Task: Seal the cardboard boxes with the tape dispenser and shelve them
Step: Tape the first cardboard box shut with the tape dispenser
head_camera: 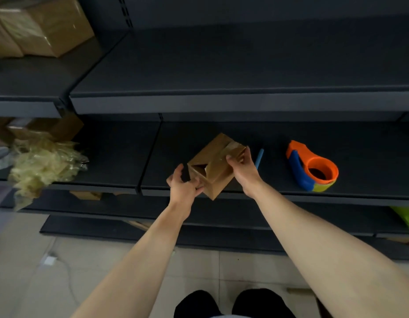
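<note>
Well left of the left hand (184, 187), a blurred wad of crumpled tape (45, 164) overhangs the shelf (279, 138) edge; that hand curls round a small dark item (185, 173), hard to make out. Between the hands the half-open cardboard box (212, 166) tilts over the shelf lip, the right hand (241, 167) pinching its far flap. Rightward lie a blue stick (259, 158) and, across open shelf, the rounded orange-and-blue tape dispenser (311, 167).
</note>
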The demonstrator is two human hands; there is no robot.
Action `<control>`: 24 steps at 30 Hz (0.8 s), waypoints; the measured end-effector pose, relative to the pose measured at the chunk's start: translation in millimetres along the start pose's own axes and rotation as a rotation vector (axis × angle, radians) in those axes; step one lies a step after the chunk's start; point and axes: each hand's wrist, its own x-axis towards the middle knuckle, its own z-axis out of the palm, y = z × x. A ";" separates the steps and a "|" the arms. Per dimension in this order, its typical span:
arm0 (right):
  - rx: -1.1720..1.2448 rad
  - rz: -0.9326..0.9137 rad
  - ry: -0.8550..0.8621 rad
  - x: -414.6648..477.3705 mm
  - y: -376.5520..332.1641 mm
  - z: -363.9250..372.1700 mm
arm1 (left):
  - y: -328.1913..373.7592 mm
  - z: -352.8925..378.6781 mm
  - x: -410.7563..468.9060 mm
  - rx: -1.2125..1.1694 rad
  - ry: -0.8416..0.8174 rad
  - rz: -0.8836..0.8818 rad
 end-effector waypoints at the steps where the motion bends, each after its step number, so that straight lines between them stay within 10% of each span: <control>1: -0.006 0.002 -0.012 2.6 -1.0 -4.8 | -1.0 5.2 -0.8 -0.009 -0.003 -0.005; 24: 0.154 0.205 -0.227 16.2 -1.4 -65.6 | -8.8 74.9 1.8 0.160 0.030 0.018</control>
